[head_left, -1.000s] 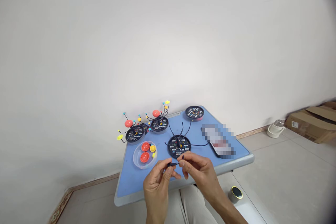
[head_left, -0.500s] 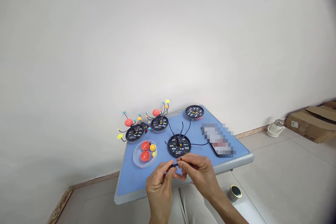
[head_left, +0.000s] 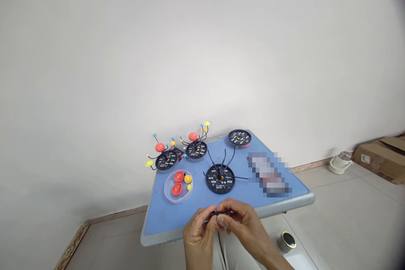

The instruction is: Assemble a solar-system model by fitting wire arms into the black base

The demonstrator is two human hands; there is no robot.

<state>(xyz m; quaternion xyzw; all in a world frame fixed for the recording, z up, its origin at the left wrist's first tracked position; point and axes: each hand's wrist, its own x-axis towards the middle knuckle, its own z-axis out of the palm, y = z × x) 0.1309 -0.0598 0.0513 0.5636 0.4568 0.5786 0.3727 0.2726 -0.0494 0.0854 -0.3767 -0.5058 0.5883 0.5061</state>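
My left hand [head_left: 198,233] and my right hand [head_left: 243,224] meet just over the front edge of the blue table [head_left: 180,215]. Between their fingertips both pinch a small black piece [head_left: 220,212], mostly hidden by the fingers. Beyond them sits a black round base [head_left: 220,186] with several thin black wires rising from its centre. A clear plastic dish [head_left: 178,187] to the left holds red half-domes and yellow pieces. Neither hand touches the base or the dish.
Farther back stand two black bases with wires, red balls and coloured tips [head_left: 166,160] [head_left: 196,150], and a flat black disc [head_left: 239,138]. A pixelated flat object [head_left: 268,174] lies at the right. On the floor are a tape roll [head_left: 286,242] and a cardboard box [head_left: 381,156].
My hands have come closer together and lower, toward the table's front edge, covering more of the black piece. The whole view has shifted slightly, with the table further right.
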